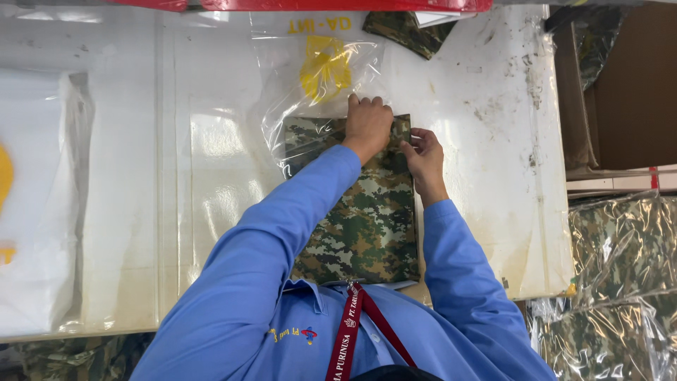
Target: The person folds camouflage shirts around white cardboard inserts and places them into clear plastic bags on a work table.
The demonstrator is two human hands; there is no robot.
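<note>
The left hand (367, 125), closed into a fist, presses the far edge of a folded camouflage garment (367, 219) at the mouth of a clear plastic bag (317, 85). Just beside it, the right hand (425, 161) pinches the garment's side edge. Only the garment's far end looks bagged; most of it lies outside, on the white table (486, 141).

a stack of clear plastic bags (35, 212) lies at the white table's (493, 141) left edge. another folded camouflage piece (409, 29) sits at the far edge. bagged camouflage bundles (620, 282) and a brown carton (631, 92) sit off the right edge.
</note>
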